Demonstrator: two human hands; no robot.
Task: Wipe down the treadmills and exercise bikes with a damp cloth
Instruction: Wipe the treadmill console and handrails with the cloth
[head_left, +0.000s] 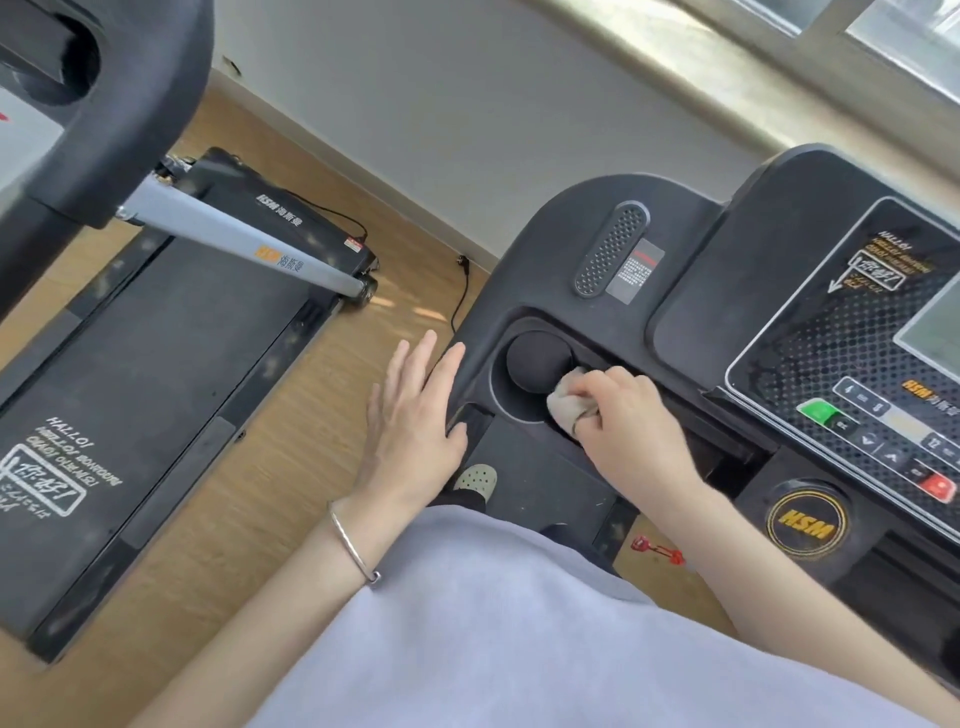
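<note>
Standing with a second treadmill (156, 364) well out left of the left hand (415, 415), at the black treadmill console (535, 291) under both hands. Resting the left hand flat, outstretched, on the console's rounded edge. Gripping a bunched pale cloth (563, 402) in the right hand (628, 421), clenched round it, pressing it beside the round cup holder (537, 361). Hands near, not touching. Thin bangle (353, 545) on the left wrist
</note>
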